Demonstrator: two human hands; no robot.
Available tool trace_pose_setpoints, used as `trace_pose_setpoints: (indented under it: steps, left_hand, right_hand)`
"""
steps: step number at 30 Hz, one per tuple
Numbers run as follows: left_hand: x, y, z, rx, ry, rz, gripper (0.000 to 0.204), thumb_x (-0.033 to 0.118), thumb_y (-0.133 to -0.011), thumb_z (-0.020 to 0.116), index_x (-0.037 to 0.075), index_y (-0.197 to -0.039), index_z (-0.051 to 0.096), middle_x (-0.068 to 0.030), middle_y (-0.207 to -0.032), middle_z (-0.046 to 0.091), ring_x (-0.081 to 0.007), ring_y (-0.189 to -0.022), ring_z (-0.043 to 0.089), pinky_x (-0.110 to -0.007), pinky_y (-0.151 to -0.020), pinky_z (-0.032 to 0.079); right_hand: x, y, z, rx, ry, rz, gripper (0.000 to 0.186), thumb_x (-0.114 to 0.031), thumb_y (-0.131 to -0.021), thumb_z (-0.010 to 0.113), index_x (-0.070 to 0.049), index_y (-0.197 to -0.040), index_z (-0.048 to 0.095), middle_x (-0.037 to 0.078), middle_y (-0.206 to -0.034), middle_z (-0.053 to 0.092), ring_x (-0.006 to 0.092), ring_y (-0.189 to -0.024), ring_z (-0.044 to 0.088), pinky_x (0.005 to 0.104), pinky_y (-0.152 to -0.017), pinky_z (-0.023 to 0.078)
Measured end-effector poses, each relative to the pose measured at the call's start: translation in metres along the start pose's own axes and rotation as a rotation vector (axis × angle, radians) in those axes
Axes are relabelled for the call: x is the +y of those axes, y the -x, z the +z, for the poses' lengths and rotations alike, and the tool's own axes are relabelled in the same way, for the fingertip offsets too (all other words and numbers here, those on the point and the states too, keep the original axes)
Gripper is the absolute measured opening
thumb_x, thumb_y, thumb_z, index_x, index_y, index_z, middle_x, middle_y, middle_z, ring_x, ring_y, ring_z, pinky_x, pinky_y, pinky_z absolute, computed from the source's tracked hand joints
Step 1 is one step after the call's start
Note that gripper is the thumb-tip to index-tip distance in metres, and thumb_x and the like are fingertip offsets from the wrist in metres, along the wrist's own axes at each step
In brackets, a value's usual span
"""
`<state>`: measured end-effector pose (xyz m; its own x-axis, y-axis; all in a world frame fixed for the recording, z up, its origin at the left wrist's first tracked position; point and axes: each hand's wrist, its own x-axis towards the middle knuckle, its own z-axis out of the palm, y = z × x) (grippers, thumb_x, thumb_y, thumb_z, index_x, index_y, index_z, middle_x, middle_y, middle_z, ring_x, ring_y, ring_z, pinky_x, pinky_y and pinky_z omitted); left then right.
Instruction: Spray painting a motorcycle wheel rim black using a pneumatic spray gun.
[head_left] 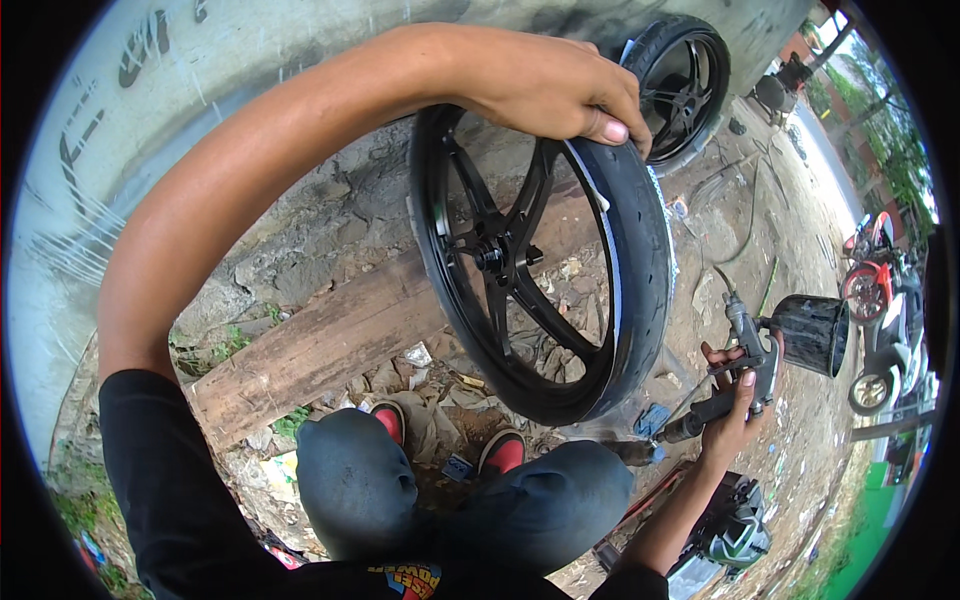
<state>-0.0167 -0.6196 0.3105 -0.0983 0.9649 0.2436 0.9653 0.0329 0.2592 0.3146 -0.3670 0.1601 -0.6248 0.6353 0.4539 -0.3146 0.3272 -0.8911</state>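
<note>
A motorcycle wheel [640, 275] with a black spoked rim and black tyre stands upright before me. Over its top reaches my left hand [560, 90], closed on the tyre with thumb and fingers. Pale material [603, 200] shows along the seam between tyre and rim. To the right of the wheel, my right hand [735, 420] is wrapped round the grip of a spray gun [742, 325]. The gun carries a dark, paint-stained cup [810, 335], and its body is apart from the wheel. Whether the trigger is pulled, I cannot tell.
A second wheel [685, 95] leans against the stained wall [250, 60] behind. A wooden beam [330, 345] lies across the littered ground. My knees [360, 485] are bent below the wheel. A helmet-like object [738, 530] sits at lower right; parked motorcycles [880, 310] stand farther right.
</note>
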Motion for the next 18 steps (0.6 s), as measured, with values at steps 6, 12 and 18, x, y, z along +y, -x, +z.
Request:
trace_pose_setpoints:
  steps: [6, 12, 18]
  left_hand:
    - [0.012, 0.011, -0.004, -0.047, 0.089, 0.021, 0.034, 0.013, -0.107, 0.052, 0.013, -0.132, 0.074, -0.0093, -0.127, 0.064, -0.0304, -0.121, 0.058, -0.045, -0.113, 0.043]
    - [0.014, 0.018, -0.005, -0.044, 0.128, 0.021, 0.039, 0.003, -0.104, 0.050, 0.013, -0.132, 0.074, -0.0112, -0.126, 0.061, -0.0316, -0.121, 0.058, -0.045, -0.109, 0.044]
    - [0.001, 0.017, -0.004, -0.071, 0.208, 0.089, 0.041, 0.008, -0.105, 0.049, 0.022, -0.131, 0.077, -0.0094, -0.127, 0.062, -0.0289, -0.116, 0.061, -0.040, -0.103, 0.046]
  right_hand:
    - [-0.004, -0.001, 0.011, -0.092, -0.066, -0.007, 0.065, -0.021, -0.111, 0.055, 0.000, -0.165, 0.025, 0.014, -0.110, 0.065, 0.0261, -0.102, 0.070, 0.0647, -0.107, 0.052]
    - [-0.009, -0.001, 0.014, -0.132, -0.047, 0.003, 0.065, -0.023, -0.111, 0.055, -0.002, -0.165, 0.026, 0.013, -0.111, 0.064, 0.0257, -0.103, 0.069, 0.0644, -0.108, 0.052]
    - [-0.008, -0.002, 0.023, -0.152, -0.047, -0.013, 0.063, -0.021, -0.111, 0.053, -0.002, -0.165, 0.026, 0.013, -0.111, 0.065, 0.0249, -0.102, 0.070, 0.0639, -0.108, 0.052]
